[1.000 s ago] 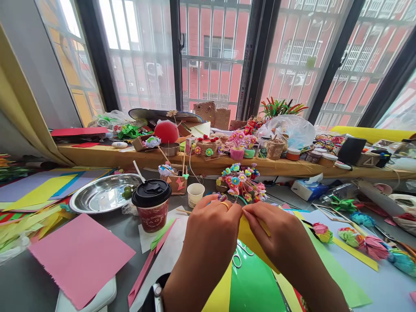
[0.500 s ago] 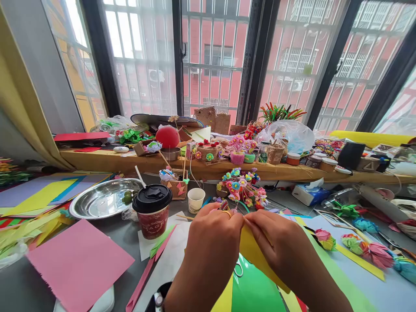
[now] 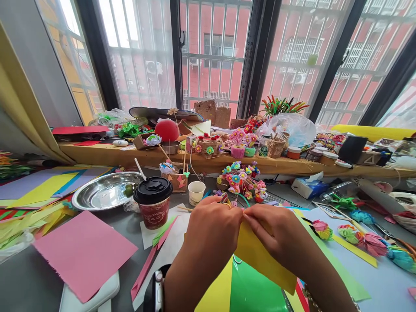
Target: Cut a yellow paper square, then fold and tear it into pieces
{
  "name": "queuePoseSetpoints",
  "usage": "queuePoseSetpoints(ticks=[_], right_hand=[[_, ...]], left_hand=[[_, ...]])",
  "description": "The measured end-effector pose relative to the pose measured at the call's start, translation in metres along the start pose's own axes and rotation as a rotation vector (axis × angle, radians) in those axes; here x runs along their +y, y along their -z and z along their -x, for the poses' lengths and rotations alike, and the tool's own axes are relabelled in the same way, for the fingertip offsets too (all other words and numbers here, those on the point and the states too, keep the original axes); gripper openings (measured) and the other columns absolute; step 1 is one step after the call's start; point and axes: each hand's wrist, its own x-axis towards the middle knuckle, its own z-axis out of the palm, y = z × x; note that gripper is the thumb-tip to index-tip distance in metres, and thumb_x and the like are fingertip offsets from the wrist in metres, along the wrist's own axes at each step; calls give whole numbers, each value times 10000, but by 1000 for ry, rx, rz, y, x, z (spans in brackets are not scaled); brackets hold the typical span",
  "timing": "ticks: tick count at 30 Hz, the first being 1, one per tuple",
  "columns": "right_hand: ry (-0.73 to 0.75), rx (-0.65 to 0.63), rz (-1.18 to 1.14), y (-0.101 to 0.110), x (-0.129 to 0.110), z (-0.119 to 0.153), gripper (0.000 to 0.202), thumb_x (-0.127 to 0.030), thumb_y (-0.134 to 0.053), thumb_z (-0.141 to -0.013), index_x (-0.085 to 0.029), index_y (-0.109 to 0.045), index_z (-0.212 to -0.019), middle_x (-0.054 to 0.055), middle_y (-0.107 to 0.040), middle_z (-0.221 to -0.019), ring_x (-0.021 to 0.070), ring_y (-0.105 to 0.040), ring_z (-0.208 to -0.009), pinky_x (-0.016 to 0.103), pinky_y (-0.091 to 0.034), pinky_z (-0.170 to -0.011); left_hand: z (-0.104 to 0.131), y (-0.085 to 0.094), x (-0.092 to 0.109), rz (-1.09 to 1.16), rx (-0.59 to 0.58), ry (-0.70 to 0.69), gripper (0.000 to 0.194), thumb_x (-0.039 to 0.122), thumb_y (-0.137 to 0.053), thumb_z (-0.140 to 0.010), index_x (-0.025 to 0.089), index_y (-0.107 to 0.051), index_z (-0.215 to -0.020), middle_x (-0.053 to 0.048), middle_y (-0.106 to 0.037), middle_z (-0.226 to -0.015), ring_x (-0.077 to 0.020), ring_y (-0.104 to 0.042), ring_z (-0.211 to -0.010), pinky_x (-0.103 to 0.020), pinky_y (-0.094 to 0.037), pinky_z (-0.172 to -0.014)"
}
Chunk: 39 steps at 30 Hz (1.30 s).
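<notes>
My left hand (image 3: 212,227) and my right hand (image 3: 276,229) meet at the middle, their fingers pinching the top edge of a sheet of yellow paper (image 3: 261,260). The sheet hangs below my right hand, over a glossy green surface (image 3: 253,288). Part of the paper is hidden behind my left hand. More yellow paper (image 3: 216,290) lies below my left wrist. A handle loop of scissors (image 3: 237,260) shows just beneath the held sheet.
On the left are a pink sheet (image 3: 86,255), a steel plate (image 3: 94,195) and a lidded cup (image 3: 152,203). A paper cup (image 3: 196,193) and crocheted flowers (image 3: 240,180) stand ahead. Paper flowers (image 3: 375,244) lie right, and a cluttered sill (image 3: 201,162) runs behind.
The yellow sheet shows more of its surface below my right hand. My hands stay pinched together at nearly the same spot, while the view has shifted slightly.
</notes>
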Motion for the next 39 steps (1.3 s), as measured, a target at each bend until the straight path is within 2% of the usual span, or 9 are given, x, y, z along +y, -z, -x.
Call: queuePoseSetpoints(ticks=[6, 10, 19, 25, 30, 33, 39], right_hand=[[23, -9, -23, 1, 0, 2, 216, -172, -408, -838, -209, -601, -748, 2, -647, -709, 150, -578, -643, 244, -409, -589], [7, -9, -10, 1, 0, 2, 223, -189, -401, -842, -208, -604, -752, 7, -651, -726, 156, -586, -670, 252, -413, -620], [-24, -22, 20, 0, -2, 1, 215, -177, -415, -829, -206, -614, -752, 12, -666, -741, 172, -596, -685, 264, -415, -627], [-32, -15, 45, -1, -2, 0, 234, -173, -418, -819, -205, -633, -734, 20, -667, -711, 175, -611, -689, 255, -419, -633], [-29, 49, 133, -5, -4, -1, 251, -172, -415, -814, -207, -644, -716, 30, -686, -719, 175, -624, -670, 245, -416, -602], [-64, 37, 157, -7, -4, -3, 239, -163, -423, -808, -206, -646, -735, 33, -691, -744, 180, -629, -691, 248, -413, -606], [-92, 1, 113, -7, -4, -3, 266, -165, -424, -813, -196, -607, -624, 34, -694, -814, 186, -625, -756, 267, -412, -660]], left_hand=[[1, 3, -2, 9, -20, 3, 193, 151, -503, -751, 210, -654, -646, -18, -673, -577, -180, -599, -586, -308, -447, -657], [1, 2, -1, -10, 11, -10, 179, 149, -513, -745, 207, -648, -644, -15, -671, -565, -178, -595, -556, -306, -446, -648], [1, 3, 0, -3, -3, -20, 183, 135, -516, -731, 201, -631, -604, -18, -676, -566, -195, -606, -589, -298, -440, -607], [1, 1, 3, 3, -7, 3, 191, 123, -515, -726, 196, -644, -605, -24, -683, -578, -181, -609, -577, -304, -450, -669], [-2, -3, 7, -18, -17, 55, 219, 104, -490, -717, 178, -649, -586, -40, -664, -532, -179, -602, -538, -320, -458, -700], [-3, -4, 8, -7, -54, 86, 228, 97, -474, -718, 169, -648, -589, -41, -665, -540, -163, -598, -517, -342, -448, -758], [-2, -3, 9, 19, -88, 94, 220, 94, -480, -708, 167, -647, -585, -35, -672, -552, -152, -598, -522, -357, -431, -817]])
